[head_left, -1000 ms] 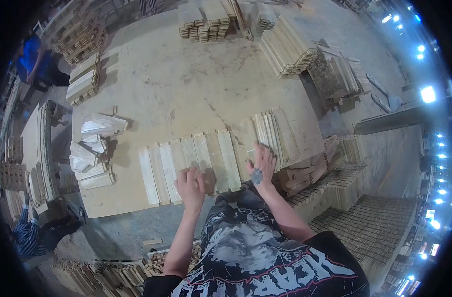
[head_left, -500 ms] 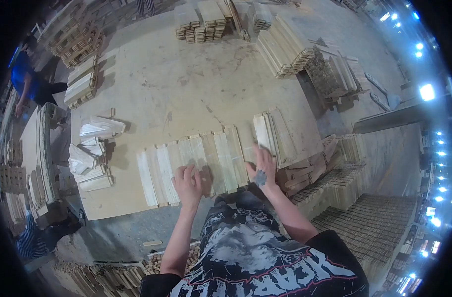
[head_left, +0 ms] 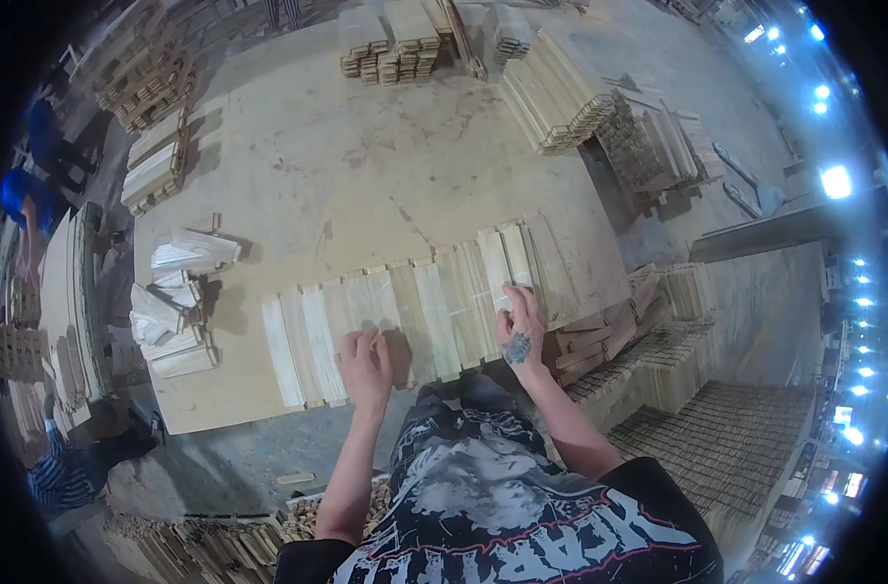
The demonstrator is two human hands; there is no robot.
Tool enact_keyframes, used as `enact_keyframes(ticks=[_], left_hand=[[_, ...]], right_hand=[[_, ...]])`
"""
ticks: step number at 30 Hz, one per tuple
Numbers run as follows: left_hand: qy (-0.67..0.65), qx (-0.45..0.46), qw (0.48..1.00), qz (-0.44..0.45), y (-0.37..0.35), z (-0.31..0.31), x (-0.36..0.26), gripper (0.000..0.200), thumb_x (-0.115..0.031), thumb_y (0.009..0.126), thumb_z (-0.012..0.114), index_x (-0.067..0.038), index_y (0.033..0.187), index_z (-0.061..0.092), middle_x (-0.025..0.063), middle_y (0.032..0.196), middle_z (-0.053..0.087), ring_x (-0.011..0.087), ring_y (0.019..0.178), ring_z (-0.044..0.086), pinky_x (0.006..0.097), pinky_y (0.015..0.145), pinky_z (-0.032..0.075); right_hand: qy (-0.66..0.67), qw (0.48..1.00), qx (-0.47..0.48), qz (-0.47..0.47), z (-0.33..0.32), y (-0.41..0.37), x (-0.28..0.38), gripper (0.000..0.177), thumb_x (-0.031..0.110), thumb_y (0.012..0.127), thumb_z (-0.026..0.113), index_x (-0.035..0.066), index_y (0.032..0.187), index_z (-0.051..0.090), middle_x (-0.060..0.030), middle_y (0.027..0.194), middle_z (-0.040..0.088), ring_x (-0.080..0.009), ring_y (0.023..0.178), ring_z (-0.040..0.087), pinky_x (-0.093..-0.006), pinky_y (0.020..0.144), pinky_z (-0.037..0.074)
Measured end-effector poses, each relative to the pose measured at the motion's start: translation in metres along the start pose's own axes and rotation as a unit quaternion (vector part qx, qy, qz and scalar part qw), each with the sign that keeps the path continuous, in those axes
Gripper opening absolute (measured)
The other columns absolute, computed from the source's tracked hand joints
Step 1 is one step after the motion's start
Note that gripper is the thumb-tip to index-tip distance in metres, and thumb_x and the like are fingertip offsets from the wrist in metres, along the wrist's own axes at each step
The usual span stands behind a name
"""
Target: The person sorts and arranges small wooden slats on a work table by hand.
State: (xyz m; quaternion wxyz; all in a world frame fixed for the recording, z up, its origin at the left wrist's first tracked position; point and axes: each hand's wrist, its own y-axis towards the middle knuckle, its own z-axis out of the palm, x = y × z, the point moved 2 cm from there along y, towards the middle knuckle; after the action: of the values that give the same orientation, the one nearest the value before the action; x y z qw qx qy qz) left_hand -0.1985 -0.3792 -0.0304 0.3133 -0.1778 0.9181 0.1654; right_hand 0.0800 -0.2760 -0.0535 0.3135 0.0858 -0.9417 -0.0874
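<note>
A row of wooden slats (head_left: 405, 307) lies side by side along the near edge of the worktable. My left hand (head_left: 366, 368) rests over the middle of this row, fingers curled; whether it grips anything is hidden. At the row's right end my right hand (head_left: 520, 326) has its curled fingers on the near end of a pale slat (head_left: 505, 255). Thinner boards (head_left: 553, 258) lie just right of that slat, fanned a little. The slats under both hands are partly hidden.
The broad worktable (head_left: 308, 185) carries board stacks (head_left: 556, 92) at its far right and more (head_left: 390, 49) at the far edge. Wrapped bundles (head_left: 196, 251) lie on the left. Several people work at the left, one in blue (head_left: 20, 200). A slatted stack (head_left: 721, 438) stands right.
My right hand has shifted slightly right and down, its fingers more curled. Pale slats at the right have moved left, closing the gap in the row. People at the left have moved.
</note>
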Motion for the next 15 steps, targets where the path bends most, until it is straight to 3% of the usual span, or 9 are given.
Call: enact_keyframes(ticks=[4, 7, 8, 11, 12, 15], left_hand=[[-0.007, -0.005, 1.000, 0.018, 0.003, 0.010, -0.002, 0.019, -0.015, 0.093, 0.068, -0.008, 0.110, 0.070, 0.0130, 0.104, 0.064, 0.0300, 0.093, 0.061, 0.0432, 0.085, 0.042], [0.004, -0.006, 1.000, 0.027, 0.008, 0.013, -0.003, 0.019, -0.013, 0.093, 0.068, -0.007, 0.110, 0.070, 0.0136, 0.104, 0.063, 0.0301, 0.087, 0.062, 0.0424, 0.082, 0.045], [0.011, -0.005, 1.000, 0.027, 0.010, 0.011, -0.002, 0.019, -0.013, 0.093, 0.068, -0.006, 0.111, 0.070, 0.0139, 0.104, 0.063, 0.0302, 0.085, 0.062, 0.0420, 0.081, 0.046], [-0.007, -0.032, 0.999, 0.022, 0.020, -0.010, 0.016, 0.019, -0.010, 0.094, 0.067, -0.003, 0.111, 0.069, 0.0152, 0.103, 0.063, 0.0292, 0.082, 0.063, 0.0392, 0.073, 0.050], [-0.005, -0.057, 0.998, 0.003, 0.022, -0.017, 0.031, 0.018, -0.010, 0.094, 0.066, -0.002, 0.111, 0.069, 0.0154, 0.103, 0.063, 0.0288, 0.082, 0.063, 0.0383, 0.071, 0.051], [0.000, -0.117, 0.992, -0.054, 0.022, -0.042, 0.077, 0.017, -0.010, 0.096, 0.064, -0.001, 0.109, 0.069, 0.0164, 0.103, 0.062, 0.0295, 0.084, 0.064, 0.0387, 0.068, 0.052]], right_hand=[[0.096, 0.992, 0.032, 0.071, -0.001, -0.004, 0.004, 0.048, 0.003, 0.086, 0.063, 0.010, 0.133, 0.057, -0.0173, 0.130, 0.060, -0.0373, 0.113, 0.063, -0.0447, 0.090, 0.054], [0.115, 0.991, 0.039, 0.050, -0.001, -0.007, 0.011, 0.047, 0.005, 0.085, 0.066, 0.011, 0.131, 0.059, -0.0164, 0.130, 0.061, -0.0352, 0.113, 0.063, -0.0455, 0.091, 0.053], [0.078, 0.995, 0.044, 0.042, -0.004, -0.006, 0.012, 0.048, 0.006, 0.084, 0.068, 0.013, 0.131, 0.060, -0.0152, 0.130, 0.060, -0.0354, 0.116, 0.060, -0.0479, 0.095, 0.050], [-0.088, 0.991, -0.090, -0.047, -0.023, 0.009, 0.010, 0.049, 0.006, 0.084, 0.070, 0.011, 0.131, 0.060, -0.0128, 0.126, 0.059, -0.0307, 0.110, 0.061, -0.0459, 0.099, 0.046], [-0.072, 0.994, -0.085, 0.019, -0.020, 0.010, 0.002, 0.051, 0.008, 0.083, 0.071, 0.011, 0.132, 0.059, -0.0135, 0.132, 0.055, -0.0348, 0.124, 0.053, -0.0512, 0.107, 0.038], [-0.111, 0.990, -0.042, 0.079, -0.011, 0.015, -0.016, 0.054, 0.010, 0.083, 0.072, 0.011, 0.136, 0.057, -0.0144, 0.136, 0.052, -0.0345, 0.127, 0.051, -0.0502, 0.108, 0.038]])
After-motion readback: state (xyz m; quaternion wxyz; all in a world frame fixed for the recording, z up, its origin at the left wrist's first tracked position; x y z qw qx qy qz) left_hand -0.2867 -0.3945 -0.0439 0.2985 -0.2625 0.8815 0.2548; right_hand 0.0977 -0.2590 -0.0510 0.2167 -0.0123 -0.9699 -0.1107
